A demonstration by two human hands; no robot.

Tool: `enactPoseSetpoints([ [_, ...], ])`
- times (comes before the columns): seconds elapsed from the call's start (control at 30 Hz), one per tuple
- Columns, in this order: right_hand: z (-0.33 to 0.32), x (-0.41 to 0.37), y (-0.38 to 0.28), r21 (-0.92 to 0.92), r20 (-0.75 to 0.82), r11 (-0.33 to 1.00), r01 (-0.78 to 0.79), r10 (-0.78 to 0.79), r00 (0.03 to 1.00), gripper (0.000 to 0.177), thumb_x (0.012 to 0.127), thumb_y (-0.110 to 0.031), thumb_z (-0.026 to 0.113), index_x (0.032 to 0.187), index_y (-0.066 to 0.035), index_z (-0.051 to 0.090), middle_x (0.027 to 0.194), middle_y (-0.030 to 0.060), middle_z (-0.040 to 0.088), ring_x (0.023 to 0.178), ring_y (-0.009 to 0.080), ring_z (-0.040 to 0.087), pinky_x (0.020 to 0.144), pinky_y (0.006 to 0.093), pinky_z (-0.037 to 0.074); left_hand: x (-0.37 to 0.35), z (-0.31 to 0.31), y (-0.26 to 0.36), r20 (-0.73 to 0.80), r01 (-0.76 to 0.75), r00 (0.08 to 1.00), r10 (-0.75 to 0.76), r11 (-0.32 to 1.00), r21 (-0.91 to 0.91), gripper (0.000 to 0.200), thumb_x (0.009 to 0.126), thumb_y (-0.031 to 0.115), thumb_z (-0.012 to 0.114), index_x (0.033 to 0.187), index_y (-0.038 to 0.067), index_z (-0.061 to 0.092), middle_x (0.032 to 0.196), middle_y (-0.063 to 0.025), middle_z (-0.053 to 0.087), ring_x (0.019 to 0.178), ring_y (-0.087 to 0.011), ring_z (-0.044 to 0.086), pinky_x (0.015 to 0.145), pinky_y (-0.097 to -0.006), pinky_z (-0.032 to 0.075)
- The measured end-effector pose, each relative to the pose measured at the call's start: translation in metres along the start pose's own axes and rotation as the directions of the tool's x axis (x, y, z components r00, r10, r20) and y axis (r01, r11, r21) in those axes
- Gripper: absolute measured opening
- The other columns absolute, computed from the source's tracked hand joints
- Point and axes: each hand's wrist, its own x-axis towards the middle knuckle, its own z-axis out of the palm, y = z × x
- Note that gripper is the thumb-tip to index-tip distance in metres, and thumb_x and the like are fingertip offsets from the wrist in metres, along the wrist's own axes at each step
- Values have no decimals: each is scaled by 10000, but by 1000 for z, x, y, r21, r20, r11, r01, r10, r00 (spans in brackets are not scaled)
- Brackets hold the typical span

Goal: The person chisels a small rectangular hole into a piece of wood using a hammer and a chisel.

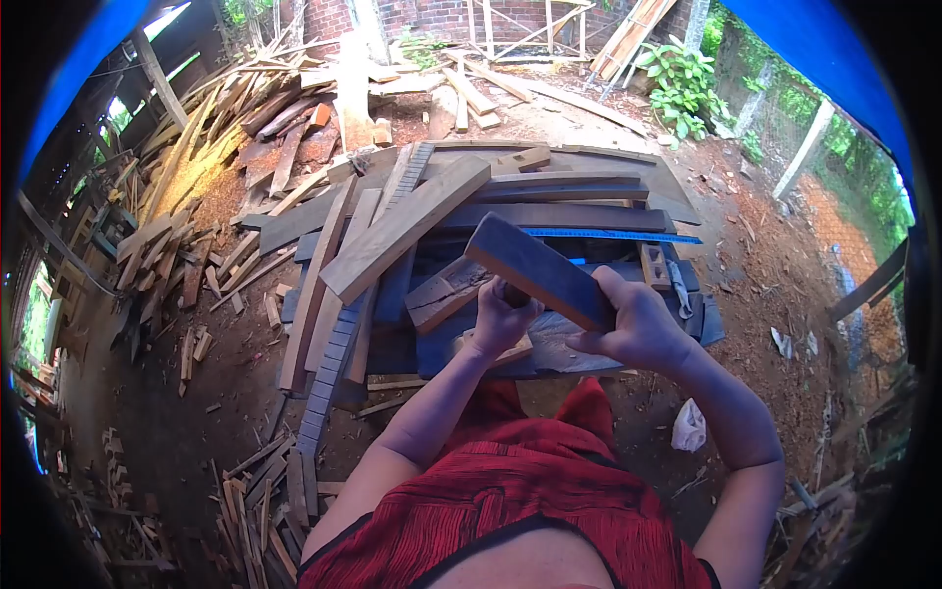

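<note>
A thick wooden block with a dark grey broad face and brown edges is tilted above the work table. My right hand grips its right end, thumb below and fingers over the top. My left hand is closed at the block's lower left edge, around a dark part I cannot fully make out. Under my hands lies a rough brown wood piece. A pale squared beam lies slantwise over other boards to the left. A blue measuring strip lies behind the block.
A long strip with cross lines slopes off the table's left side. A small block with holes sits at the right. Offcuts and sawdust cover the left ground. A crumpled white bag lies right of my legs.
</note>
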Motion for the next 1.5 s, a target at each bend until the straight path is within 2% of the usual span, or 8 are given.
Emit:
enactPoseSetpoints([
  [0.23,-15,-5,-2,555,-522,787,271,76,850,417,695,-178,835,985,-44,567,900,-8,575,786,60,513,695,265,456,0,2,7,-10,-61,998,63,987,150,194,775,55,738,837,59,554,747,51,511,683,-41,426,618,-238,401],
  [0.37,-2,-7,22,233,23,973,2,-7,1000,483,667,-207,847,1022,-26,572,955,82,634,811,146,595,750,301,471,-1,6,2,-2,-100,995,100,993,-59,199,774,59,742,838,57,554,742,45,514,681,-42,431,618,-238,404],
  [0.63,9,3,107,-167,-339,954,-248,181,923,521,644,-388,828,943,-38,583,907,171,673,885,298,660,775,409,483,1,-1,9,13,-27,1000,26,996,81,228,775,84,754,934,55,593,809,34,555,723,-55,477,668,-229,427],
  [0.93,78,4,202,-257,-144,783,-567,549,823,624,650,-490,790,1060,-49,627,1095,185,588,1025,361,606,887,435,474,-5,-2,7,25,31,999,-33,996,84,215,781,91,760,893,59,579,782,47,549,707,-39,472,644,-227,422],
  [1.0,68,4,188,-547,-147,735,-400,386,911,697,691,-508,767,1177,-37,600,1197,195,527,1022,339,595,910,432,466,-7,0,8,17,-5,1000,3,994,112,212,783,92,760,880,58,575,777,49,551,700,-37,469,636,-227,420],
  [1.13,32,19,79,417,-159,909,-6,80,984,606,787,-398,742,1262,-70,559,1212,159,506,981,289,586,843,380,490,-4,1,8,15,-74,997,73,987,141,208,793,88,754,885,50,571,790,38,574,712,-31,488,629,-231,430],
  [1.27,34,28,9,170,-162,960,223,-196,967,611,767,-365,765,1270,-91,552,1193,160,520,959,289,617,773,376,511,-6,14,16,40,-13,999,15,998,-54,212,795,64,743,922,40,575,803,29,588,726,-32,511,632,-223,446],
  [1.5,48,51,6,-80,-162,953,293,-302,939,247,738,-220,737,783,-38,576,745,152,595,674,328,619,607,396,480,-37,-38,8,155,-239,969,190,595,767,716,582,334,847,1181,94,537,1129,-103,581,1067,-307,550,942,-446,405],
])
